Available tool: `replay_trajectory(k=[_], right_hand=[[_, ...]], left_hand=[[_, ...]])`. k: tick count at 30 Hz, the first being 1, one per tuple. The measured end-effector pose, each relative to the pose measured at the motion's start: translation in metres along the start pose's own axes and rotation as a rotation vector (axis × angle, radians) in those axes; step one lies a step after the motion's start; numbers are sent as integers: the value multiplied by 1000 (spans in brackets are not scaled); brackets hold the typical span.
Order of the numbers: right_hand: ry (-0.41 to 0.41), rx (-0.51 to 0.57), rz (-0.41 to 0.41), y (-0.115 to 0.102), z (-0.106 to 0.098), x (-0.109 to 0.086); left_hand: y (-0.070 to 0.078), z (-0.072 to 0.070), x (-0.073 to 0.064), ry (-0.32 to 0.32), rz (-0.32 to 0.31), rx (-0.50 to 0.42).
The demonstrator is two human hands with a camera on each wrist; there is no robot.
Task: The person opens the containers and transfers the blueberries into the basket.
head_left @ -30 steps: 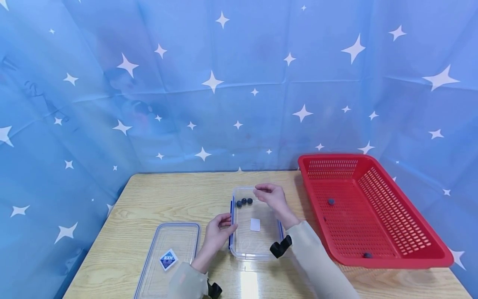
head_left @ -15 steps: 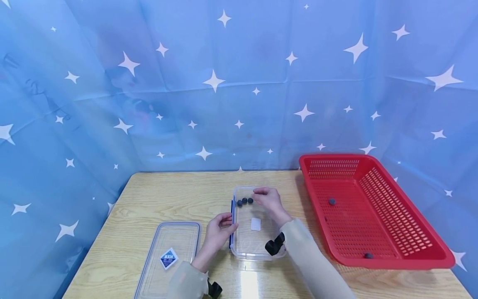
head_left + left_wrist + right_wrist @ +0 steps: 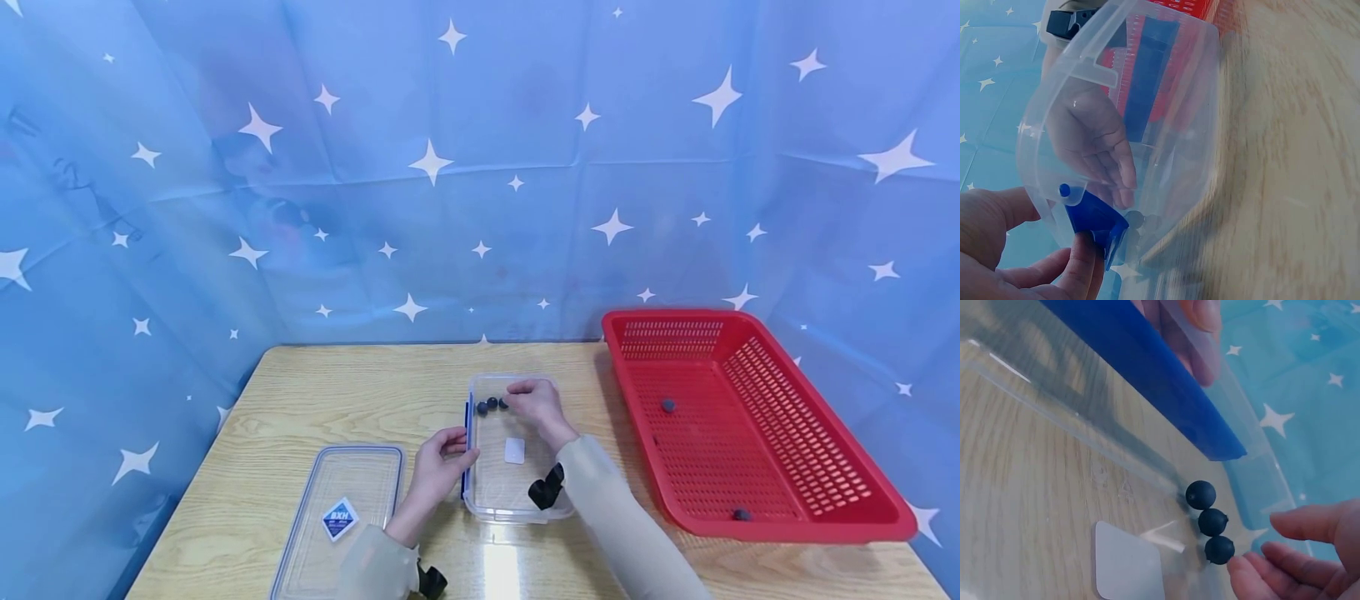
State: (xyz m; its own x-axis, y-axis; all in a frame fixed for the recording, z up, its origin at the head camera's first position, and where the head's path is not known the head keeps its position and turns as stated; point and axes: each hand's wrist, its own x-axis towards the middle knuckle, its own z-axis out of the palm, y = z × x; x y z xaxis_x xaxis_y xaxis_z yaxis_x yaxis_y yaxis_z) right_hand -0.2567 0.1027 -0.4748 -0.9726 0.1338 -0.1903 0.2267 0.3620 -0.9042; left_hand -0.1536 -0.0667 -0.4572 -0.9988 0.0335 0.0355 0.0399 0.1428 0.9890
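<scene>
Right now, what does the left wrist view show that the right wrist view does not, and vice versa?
Left wrist only: the red basket, a second blue latch, black wrist device.
Right wrist only: the white rectangle.
Both: the clear container, one blue latch, the left hand at the container's edge, the right hand, dark balls (dimmer in the left), wooden table and starry backdrop.

In the head view the right hand (image 3: 537, 403) covers part of one dark ball (image 3: 503, 403) and a far corner of the clear storage box (image 3: 517, 515), whose right side the right sleeve (image 3: 630, 525) partly hides. The lid (image 3: 360, 468) runs off the lower edge; fine print on its sticker (image 3: 340, 518) is unreadable. One speck (image 3: 656, 441) in the red basket (image 3: 787, 531) is too small to identify. The right wrist view crops the left hand (image 3: 435, 467) and white square (image 3: 1127, 562).
</scene>
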Motion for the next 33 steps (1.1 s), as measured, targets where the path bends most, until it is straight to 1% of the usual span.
replay_trajectory(k=[2, 5, 12, 14, 18, 24, 27, 30, 33], right_hand=[[16, -55, -7, 0, 1, 0], [19, -85, 2, 0, 2, -1], [0, -128, 5, 1, 4, -1], [-8, -150, 13, 1, 5, -1], [-16, -192, 27, 0, 5, 1], [-11, -254, 0, 1, 5, 3], [-4, -265, -8, 1, 5, 3], [4, -274, -19, 1, 6, 3], [11, -286, -40, 2, 7, 3]], left_hand=[[0, 0, 0, -1, -3, -1], [-4, 0, 1, 0, -3, -2], [-35, -1, 11, 13, -6, -4], [-39, -1, 13, 12, 1, 1], [-42, 0, 15, 9, 4, -3], [-43, 1, 16, 7, 5, 4], [-40, 1, 15, 7, 3, -1], [-30, 1, 11, 8, 7, -4], [-15, 0, 6, 7, 9, -8]])
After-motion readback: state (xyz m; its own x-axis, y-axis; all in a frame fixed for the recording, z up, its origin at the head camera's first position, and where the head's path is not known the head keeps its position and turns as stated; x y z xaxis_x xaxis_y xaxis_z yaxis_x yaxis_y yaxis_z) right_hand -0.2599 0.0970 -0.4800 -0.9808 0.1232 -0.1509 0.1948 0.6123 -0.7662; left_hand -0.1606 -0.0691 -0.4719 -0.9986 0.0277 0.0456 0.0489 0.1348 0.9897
